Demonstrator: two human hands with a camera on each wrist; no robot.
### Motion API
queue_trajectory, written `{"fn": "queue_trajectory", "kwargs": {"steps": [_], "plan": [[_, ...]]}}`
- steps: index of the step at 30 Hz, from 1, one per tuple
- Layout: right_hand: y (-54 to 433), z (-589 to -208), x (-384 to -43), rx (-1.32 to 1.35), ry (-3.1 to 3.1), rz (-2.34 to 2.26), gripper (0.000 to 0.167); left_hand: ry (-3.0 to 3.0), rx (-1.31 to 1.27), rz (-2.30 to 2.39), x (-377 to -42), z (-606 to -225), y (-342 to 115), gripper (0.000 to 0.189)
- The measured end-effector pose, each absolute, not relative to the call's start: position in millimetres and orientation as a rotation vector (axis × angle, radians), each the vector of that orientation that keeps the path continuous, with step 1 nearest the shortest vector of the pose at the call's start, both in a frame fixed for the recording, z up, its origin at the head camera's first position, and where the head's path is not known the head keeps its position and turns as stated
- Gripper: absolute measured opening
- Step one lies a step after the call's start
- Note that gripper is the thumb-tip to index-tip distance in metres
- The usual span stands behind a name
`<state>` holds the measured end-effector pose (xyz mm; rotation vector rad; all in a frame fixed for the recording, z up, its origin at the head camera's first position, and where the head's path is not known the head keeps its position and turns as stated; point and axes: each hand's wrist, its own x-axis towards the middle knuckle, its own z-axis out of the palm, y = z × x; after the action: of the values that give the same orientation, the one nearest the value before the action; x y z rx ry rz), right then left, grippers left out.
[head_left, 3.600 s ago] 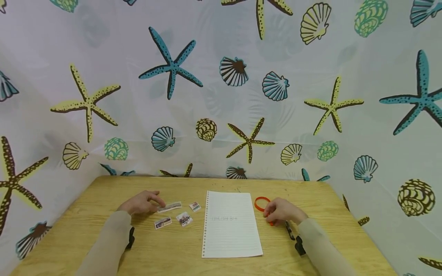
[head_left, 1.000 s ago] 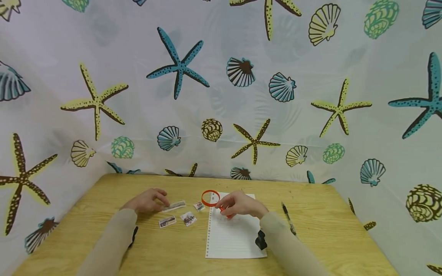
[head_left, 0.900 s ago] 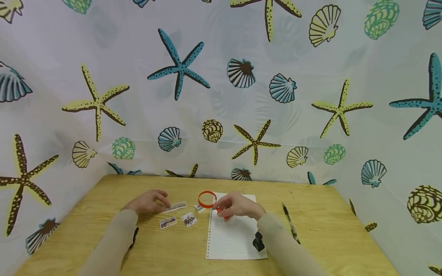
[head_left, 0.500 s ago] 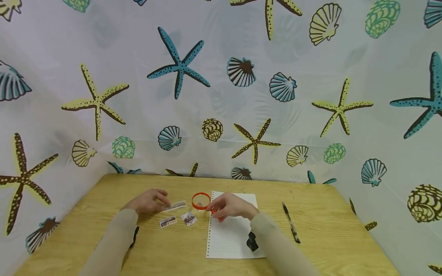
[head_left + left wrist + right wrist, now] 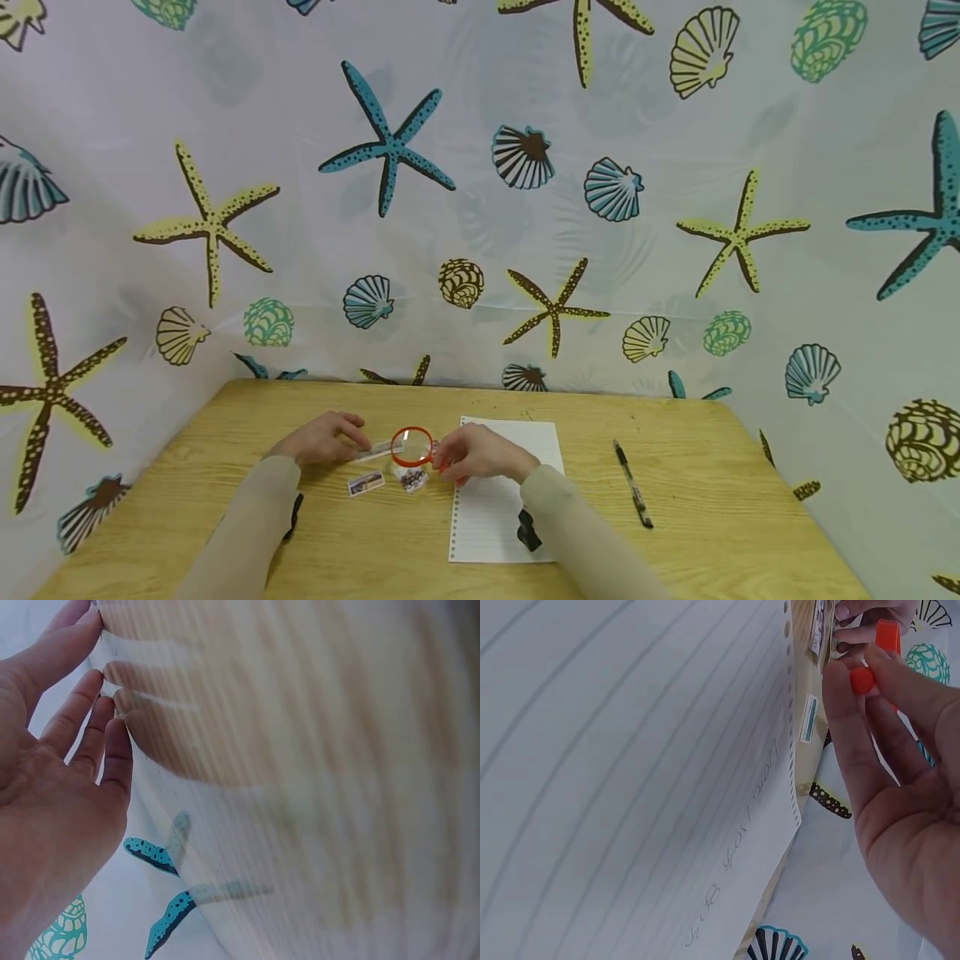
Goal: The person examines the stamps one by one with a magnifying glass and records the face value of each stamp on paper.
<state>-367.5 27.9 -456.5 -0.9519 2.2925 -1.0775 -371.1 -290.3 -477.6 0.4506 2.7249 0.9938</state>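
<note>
My right hand [image 5: 480, 454] pinches the handle of a red-rimmed magnifying glass [image 5: 412, 447], above the left edge of the lined sheet. In the right wrist view, thumb and fingertips grip the round red handle end [image 5: 862, 680]. The lens hangs over the right end of a long picture strip [image 5: 375, 452]. Just below it lies a squarish picture cutout [image 5: 412, 479]. Another small cutout [image 5: 808, 718] is mostly hidden by the hand in the head view. My left hand [image 5: 321, 437] rests its fingertips on the table at the strip's left end, fingers extended.
A lined, hole-punched sheet [image 5: 506, 508] with faint handwriting lies under the right forearm. To its right is a black pen [image 5: 633, 483]. One more picture cutout [image 5: 366, 483] sits front left. A shell-and-starfish curtain [image 5: 480, 225] closes off the wooden table's [image 5: 720, 500] back.
My right hand took up the magnifying glass from beside the pen and carried it left across the sheet, over the small cutout, to the long strip. The left hand stays in place.
</note>
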Motion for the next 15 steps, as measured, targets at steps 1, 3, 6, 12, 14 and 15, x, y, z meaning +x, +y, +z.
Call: {"fn": "queue_trajectory", "kwargs": {"steps": [1,3,6,12,14,15], "plan": [[25.5,-457.1,-367.5,-0.952,2.297,-1.078,0.013,2.726,0.45,0.992,-370.7,-476.9,-290.2,0.017],[21.2,-457.9,-367.3,-0.953,2.308,-1.075,0.013,2.733,0.459,0.982,-369.8,-476.1,-290.1,0.016],[16.3,-458.4,-366.9,-0.961,2.335,-1.059,0.012,2.74,0.467,0.979,-368.5,-475.7,-289.7,0.016],[8.2,-458.7,-365.0,-0.981,2.336,-1.065,0.011,2.76,0.498,0.96,-366.9,-476.3,-290.7,0.015],[5.5,-458.2,-363.9,-0.997,2.334,-1.07,0.01,2.761,0.499,0.955,-367.3,-476.4,-290.4,0.015],[4.0,-457.8,-363.3,-1.005,2.335,-1.07,0.009,2.761,0.495,0.953,-367.7,-476.5,-290.5,0.015]]}}
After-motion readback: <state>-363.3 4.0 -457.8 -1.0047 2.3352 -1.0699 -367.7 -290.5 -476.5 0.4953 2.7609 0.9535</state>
